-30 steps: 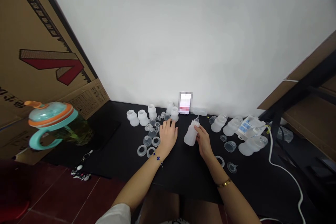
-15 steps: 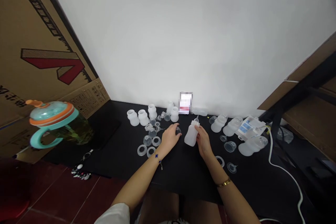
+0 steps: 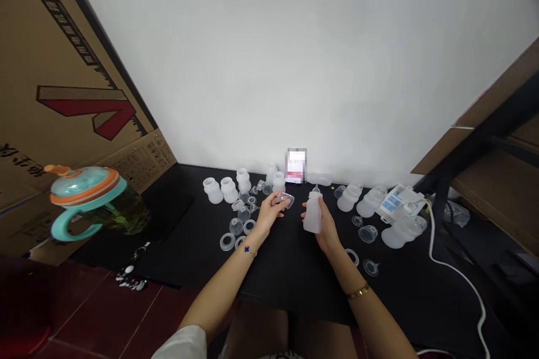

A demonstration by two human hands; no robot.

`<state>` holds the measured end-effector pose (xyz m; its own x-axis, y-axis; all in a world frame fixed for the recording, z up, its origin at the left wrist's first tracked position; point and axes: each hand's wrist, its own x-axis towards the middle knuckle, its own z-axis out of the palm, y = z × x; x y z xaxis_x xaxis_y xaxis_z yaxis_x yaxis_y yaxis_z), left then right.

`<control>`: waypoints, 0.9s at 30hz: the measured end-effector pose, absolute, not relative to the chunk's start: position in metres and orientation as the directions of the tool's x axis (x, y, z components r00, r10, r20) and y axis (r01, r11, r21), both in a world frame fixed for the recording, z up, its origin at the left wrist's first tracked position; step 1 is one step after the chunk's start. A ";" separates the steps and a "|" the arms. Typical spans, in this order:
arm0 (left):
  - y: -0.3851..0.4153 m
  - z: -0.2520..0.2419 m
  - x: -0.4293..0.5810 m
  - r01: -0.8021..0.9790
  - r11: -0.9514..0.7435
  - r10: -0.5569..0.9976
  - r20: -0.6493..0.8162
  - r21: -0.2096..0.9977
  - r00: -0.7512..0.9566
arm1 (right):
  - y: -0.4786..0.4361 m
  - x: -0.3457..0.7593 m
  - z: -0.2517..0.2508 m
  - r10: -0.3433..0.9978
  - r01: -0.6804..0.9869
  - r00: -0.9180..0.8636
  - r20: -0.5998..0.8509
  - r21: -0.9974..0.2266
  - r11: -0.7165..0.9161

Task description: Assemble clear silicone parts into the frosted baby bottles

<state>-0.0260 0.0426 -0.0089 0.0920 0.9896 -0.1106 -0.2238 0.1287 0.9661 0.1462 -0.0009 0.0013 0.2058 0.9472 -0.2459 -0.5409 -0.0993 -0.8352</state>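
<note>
Left hand (image 3: 268, 213) pinches a clear dome cap (image 3: 287, 199) between thumb and fingers, near the baby bottle (image 3: 312, 215); right hand (image 3: 328, 230) curls half closed round that bottle, teat (image 3: 316, 188) up, mid-way along the black table (image 3: 286, 269); too light a pinch could let the cap slip, and knocking it against the teat might bend it. Fingers behind the bottle are mostly hidden; the cap's see-through rim is hard to trace, and whether the bottle's base touches down I cannot tell.

The bottle (image 3: 312, 215) is white, the table (image 3: 290, 269) black.
</note>
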 end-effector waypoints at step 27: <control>0.038 -0.002 -0.024 -0.309 0.160 0.987 -0.146 0.938 0.067 | -0.006 0.147 0.011 0.928 -0.667 0.094 -0.361 -0.714 -0.210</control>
